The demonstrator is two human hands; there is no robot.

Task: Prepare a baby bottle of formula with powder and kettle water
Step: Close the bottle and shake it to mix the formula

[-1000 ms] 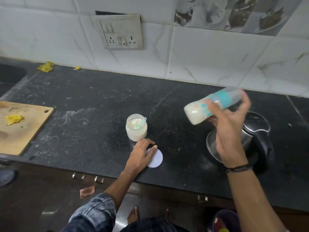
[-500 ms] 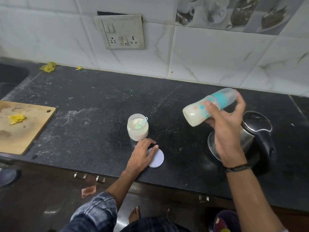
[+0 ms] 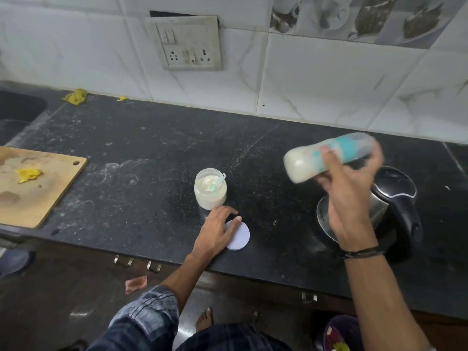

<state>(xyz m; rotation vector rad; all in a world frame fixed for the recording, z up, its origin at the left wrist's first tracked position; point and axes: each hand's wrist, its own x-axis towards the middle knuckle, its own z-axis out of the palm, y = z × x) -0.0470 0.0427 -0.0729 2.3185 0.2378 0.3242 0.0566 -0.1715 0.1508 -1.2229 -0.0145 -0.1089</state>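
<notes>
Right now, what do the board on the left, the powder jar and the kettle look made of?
Rectangular tan cutting board: looks wood or bamboo, matte, stained; brown tone, hanging hole. Small clear powder jar: probably plastic, translucent; powder shows through. Silver-and-black kettle: shiny steel body, glossy black plastic-looking lid and handle.

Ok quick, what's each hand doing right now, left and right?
Left hand: open, fingers resting on the lid.
Right hand: closed around the bottle, holding it on its side.
</notes>
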